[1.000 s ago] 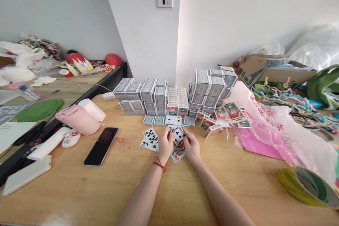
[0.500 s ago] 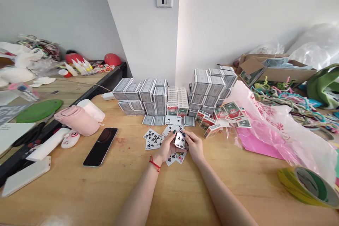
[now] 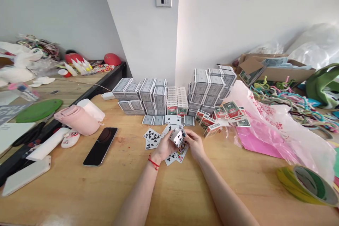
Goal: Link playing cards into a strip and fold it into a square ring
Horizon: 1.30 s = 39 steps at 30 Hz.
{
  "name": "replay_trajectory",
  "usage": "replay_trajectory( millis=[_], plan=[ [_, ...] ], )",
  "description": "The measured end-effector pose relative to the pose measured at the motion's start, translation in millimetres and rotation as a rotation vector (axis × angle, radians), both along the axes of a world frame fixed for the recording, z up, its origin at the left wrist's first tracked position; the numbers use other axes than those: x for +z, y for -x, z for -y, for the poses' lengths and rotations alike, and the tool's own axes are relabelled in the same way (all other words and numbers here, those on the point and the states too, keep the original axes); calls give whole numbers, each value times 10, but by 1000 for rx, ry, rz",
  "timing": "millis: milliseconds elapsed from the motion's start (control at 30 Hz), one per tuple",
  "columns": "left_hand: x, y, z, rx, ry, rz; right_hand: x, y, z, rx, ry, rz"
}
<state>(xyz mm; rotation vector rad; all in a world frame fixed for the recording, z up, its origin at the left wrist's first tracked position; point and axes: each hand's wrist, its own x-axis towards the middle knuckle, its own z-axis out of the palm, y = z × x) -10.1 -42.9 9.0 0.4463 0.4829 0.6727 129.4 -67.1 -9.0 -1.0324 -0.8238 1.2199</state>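
Observation:
A small packet of playing cards (image 3: 177,137), club faces showing, is held at the middle of the table. My left hand (image 3: 166,147) is closed around its left side, thumb on top. At its right edge, the fingers of my right hand (image 3: 194,143) pinch the cards. Beneath and around my hands lie loose face-up cards, with a group of clubs (image 3: 153,139) to the left and a red queen or similar face card (image 3: 182,154) below. A two of spades (image 3: 173,119) lies just beyond, across a row of face-down cards (image 3: 154,120).
Tall stacks of grey-backed cards (image 3: 206,90) and rows of card boxes (image 3: 177,100) stand against the wall. Loose card boxes (image 3: 208,122) lie at right beside a pink plastic bag (image 3: 265,137). A phone (image 3: 101,147), pink pouch (image 3: 78,120) and yellow tape roll (image 3: 307,184) are nearby.
The held cards have tilted and shifted slightly left, their faces turning more toward me. My right hand has moved slightly, with its fingers still at the packet's right edge.

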Motion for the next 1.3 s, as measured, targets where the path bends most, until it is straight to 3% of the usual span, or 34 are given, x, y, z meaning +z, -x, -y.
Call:
replay_trajectory(
  millis=[200, 400, 567, 733, 867, 1067, 1300],
  plan=[
    [-18, -12, -2, 49, -14, 42, -27, -14, -17, 0, 79, -238],
    [72, 8, 32, 46, -165, 16, -11, -23, -61, -67, 39, -371],
    [89, 46, 25, 230, -245, -88, -35, -57, -113, -238, 55, -390],
    [108, 47, 10, 401, -334, -180, -77, -45, -106, -183, 81, -282],
    [129, 6, 55, 480, -535, -408, -108, 14, -81, -166, 156, -43],
    [121, -50, 172, 426, -937, -712, -29, 19, -47, -56, 157, 105],
    [119, -59, 189, 371, -1076, -828, -39, 7, -38, -67, 91, 149]
  ],
)
